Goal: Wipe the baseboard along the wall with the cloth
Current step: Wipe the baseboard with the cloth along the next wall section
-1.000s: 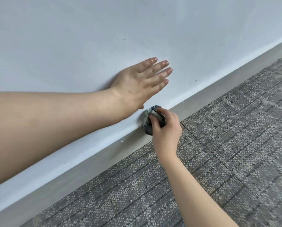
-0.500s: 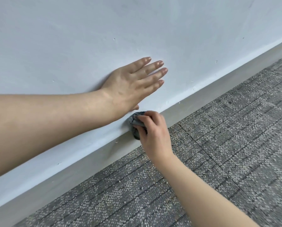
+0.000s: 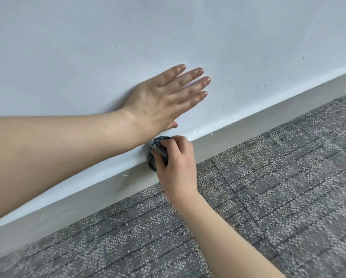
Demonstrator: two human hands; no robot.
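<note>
Since a moment ago our right hand [image 3: 177,165] has slid the cloth [image 3: 157,146] leftward along the baseboard [image 3: 107,193], gripping it bunched against the top edge. Our left hand [image 3: 158,103] lies flat, fingers straight, on the wall [image 3: 168,27] just above. Grey carpet [image 3: 278,197] lies nearer.

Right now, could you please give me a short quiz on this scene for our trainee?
1. True or false: the left hand lies flat, fingers straight, on the wall.
2. What does the right hand grip? A a sponge; B a cloth; C a brush.
3. Fill in: the cloth touches the ___ between wall and carpet.
Key: 1 true; 2 B; 3 baseboard.
</note>
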